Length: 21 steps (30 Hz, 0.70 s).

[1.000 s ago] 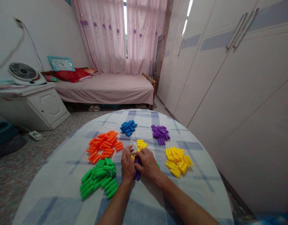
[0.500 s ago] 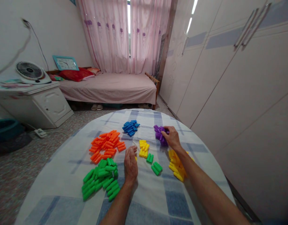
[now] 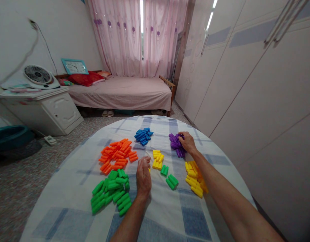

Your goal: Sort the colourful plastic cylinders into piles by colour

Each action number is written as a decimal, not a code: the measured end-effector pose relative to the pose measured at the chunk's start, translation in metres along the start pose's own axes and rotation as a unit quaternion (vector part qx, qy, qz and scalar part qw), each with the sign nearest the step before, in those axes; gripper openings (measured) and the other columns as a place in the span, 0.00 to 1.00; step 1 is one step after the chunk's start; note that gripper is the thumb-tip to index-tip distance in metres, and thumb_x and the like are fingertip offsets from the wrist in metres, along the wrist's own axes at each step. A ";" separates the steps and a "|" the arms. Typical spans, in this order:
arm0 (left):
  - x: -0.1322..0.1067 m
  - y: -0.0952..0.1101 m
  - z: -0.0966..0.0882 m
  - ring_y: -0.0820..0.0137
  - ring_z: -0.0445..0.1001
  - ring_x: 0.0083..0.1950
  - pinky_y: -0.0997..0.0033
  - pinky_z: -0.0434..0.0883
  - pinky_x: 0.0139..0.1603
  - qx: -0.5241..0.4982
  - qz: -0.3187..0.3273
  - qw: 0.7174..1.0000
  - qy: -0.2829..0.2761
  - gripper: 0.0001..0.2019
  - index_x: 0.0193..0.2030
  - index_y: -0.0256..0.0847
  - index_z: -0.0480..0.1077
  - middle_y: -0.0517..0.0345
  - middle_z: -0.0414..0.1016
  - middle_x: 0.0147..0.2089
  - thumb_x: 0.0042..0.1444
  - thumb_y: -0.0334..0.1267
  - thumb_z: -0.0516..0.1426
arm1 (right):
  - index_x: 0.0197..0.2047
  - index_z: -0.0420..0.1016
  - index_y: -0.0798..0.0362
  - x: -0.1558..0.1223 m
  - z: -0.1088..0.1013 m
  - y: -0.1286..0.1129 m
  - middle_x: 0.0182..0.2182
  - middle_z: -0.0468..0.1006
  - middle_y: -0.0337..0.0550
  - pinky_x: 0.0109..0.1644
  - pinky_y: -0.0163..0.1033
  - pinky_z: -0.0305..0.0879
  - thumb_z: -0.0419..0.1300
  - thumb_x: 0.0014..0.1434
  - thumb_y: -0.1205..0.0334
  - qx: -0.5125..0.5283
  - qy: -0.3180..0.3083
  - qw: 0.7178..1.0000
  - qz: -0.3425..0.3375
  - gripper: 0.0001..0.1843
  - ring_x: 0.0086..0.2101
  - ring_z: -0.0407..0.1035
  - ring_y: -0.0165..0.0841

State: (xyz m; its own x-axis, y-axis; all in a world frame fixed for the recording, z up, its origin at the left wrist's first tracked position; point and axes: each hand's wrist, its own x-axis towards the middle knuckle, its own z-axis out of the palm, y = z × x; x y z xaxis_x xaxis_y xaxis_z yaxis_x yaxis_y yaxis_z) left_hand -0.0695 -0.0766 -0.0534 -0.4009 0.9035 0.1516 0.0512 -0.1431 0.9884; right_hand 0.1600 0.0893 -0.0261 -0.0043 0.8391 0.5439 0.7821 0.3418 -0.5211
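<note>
Small plastic tubes lie sorted by colour on a round table with a checked cloth [image 3: 69,215]. My right hand [image 3: 188,142] reaches far out and rests on the purple pile [image 3: 175,142], fingers curled over the pieces. My left hand [image 3: 143,174] lies near the table's middle, fingers bent downward beside a small yellow group [image 3: 157,159]; what it covers is hidden. A few loose green tubes [image 3: 170,178] lie just right of it. The big green pile [image 3: 111,191] is to its left, and the yellow pile [image 3: 194,178] sits under my right forearm.
An orange pile [image 3: 118,156] and a blue pile [image 3: 143,135] lie farther out on the cloth. Beyond the table stand a bed [image 3: 122,92], a white cabinet with a fan [image 3: 38,75], and wardrobe doors [image 3: 258,84] along the right.
My right hand left the middle, carried purple tubes out to the purple pile and stays on it. Loose green and yellow tubes it had covered now show. The left hand has barely moved.
</note>
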 end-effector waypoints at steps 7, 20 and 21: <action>0.000 -0.002 0.000 0.65 0.71 0.49 0.60 0.69 0.50 0.002 0.001 1.000 -0.009 0.24 0.46 0.40 0.68 0.48 0.72 0.47 0.63 0.55 0.40 | 0.41 0.74 0.55 -0.001 -0.003 0.002 0.41 0.74 0.48 0.54 0.45 0.62 0.52 0.50 0.66 0.007 0.006 1.000 0.005 0.16 0.45 0.67 0.37; 0.001 -0.003 0.000 0.65 0.71 0.49 0.62 0.69 0.48 -0.002 0.006 1.000 -0.002 0.23 0.44 0.40 0.69 0.49 0.72 0.47 0.62 0.54 0.42 | 0.45 0.73 0.53 -0.034 -0.028 -0.064 0.46 0.72 0.49 0.55 0.47 0.62 0.51 0.57 0.61 0.072 0.022 0.997 -0.032 0.15 0.48 0.66 0.38; 0.001 -0.004 0.000 0.65 0.72 0.48 0.62 0.70 0.48 -0.001 0.012 1.000 -0.002 0.23 0.44 0.40 0.69 0.49 0.72 0.46 0.62 0.54 0.42 | 0.45 0.72 0.52 -0.048 -0.030 -0.074 0.46 0.73 0.48 0.55 0.47 0.61 0.51 0.57 0.61 0.086 0.013 0.995 -0.039 0.14 0.49 0.66 0.38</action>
State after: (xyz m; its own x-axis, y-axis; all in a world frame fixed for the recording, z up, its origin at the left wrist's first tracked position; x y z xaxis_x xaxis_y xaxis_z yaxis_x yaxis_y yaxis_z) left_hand -0.0702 -0.0748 -0.0567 -0.3952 0.9016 0.1761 0.0592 -0.1663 0.9843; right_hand 0.1215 0.0110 0.0062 -0.0421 0.7969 0.6027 0.6610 0.4745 -0.5812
